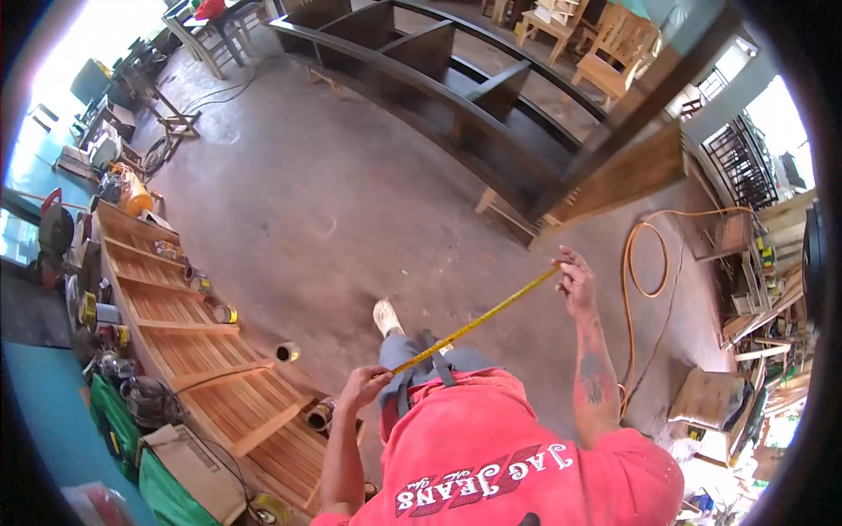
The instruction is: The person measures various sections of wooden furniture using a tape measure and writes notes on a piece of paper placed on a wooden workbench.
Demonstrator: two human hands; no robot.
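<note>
Narrow yellow measuring tape (478, 323), nearly straight, aslant above the floor (289, 193) between left hand (365, 385) and right hand (574, 280).

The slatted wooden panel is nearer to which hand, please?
The left hand: it is a short way right of the slatted wooden panel. The right hand is much farther to the panel's right and farther forward, holding the yellow tape.

From my remote screen, I can't read the markings on the narrow yellow measuring tape (478, 324); the picture's top edge cuts off the long, dark-brown wooden shelving frame (399, 83).
</note>
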